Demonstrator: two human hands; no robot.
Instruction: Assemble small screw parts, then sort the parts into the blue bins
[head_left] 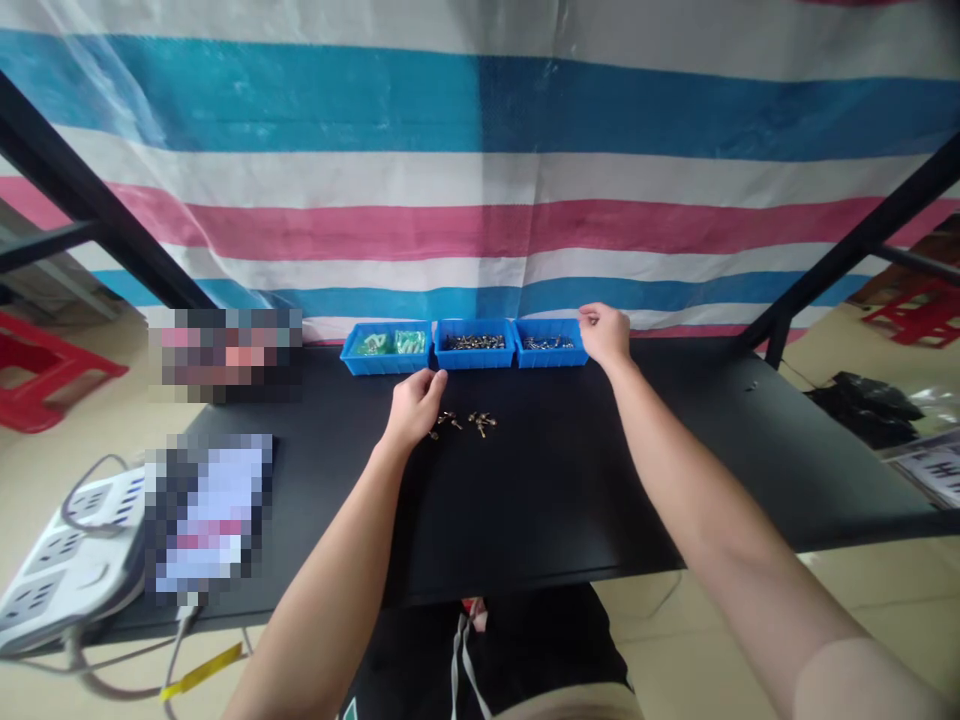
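Three blue bins stand in a row at the back of the black table. The left bin [386,365] contains small packets with green and white in them. Small metal parts fill the middle bin [476,357], and silvery small pieces lie in the right bin [551,356]. My right hand [606,335] is closed at the right end of the right bin; what its fingers hold is hidden. Just in front of the left bin, my left hand [415,408] is closed, its contents also hidden. Beside it on the table lie several small brass-coloured fittings [481,422].
At the left are a white power strip [71,545] with cables and a blurred-out flat item [214,515]. Black frame posts [847,240] rise at both sides. A striped sheet [480,180] hangs behind. A tiny piece [752,386] lies at the right.
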